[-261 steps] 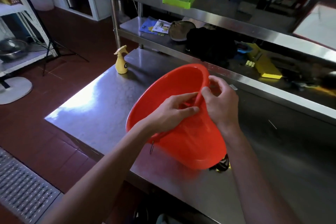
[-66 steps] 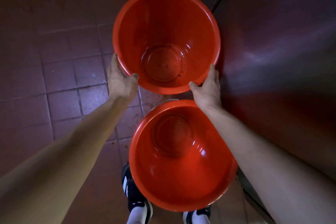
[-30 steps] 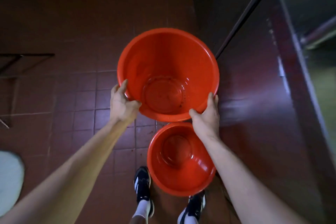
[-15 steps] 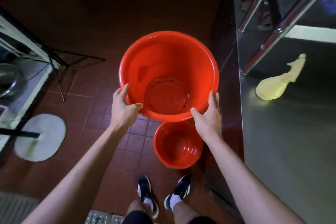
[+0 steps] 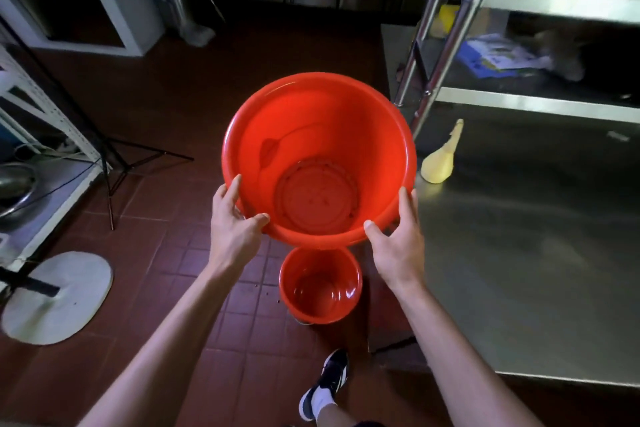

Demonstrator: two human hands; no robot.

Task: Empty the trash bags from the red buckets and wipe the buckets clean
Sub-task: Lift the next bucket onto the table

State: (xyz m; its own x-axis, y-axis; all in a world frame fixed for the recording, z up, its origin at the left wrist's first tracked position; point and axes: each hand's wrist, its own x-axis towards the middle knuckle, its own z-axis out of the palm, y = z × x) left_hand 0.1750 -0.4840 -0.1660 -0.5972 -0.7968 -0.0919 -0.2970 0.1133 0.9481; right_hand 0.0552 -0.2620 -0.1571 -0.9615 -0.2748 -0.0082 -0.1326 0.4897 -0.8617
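Red bucket (image 5: 318, 135), dark specks inside, gripped at its rim by my left hand (image 5: 232, 225) and right hand (image 5: 398, 246); below them, a second bucket (image 5: 320, 284) on the floor.

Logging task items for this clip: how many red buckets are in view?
2. One red bucket is held up by the left hand and right hand; the smaller-looking bucket stands on the floor below. None hidden, seemingly.

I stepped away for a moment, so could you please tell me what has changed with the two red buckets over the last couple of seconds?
The larger red plastic bucket, gripped at its rim by the left hand and right hand, has been lifted from floor level up beside the steel table. The smaller red bucket stayed on the tiled floor; both hands kept their grip.
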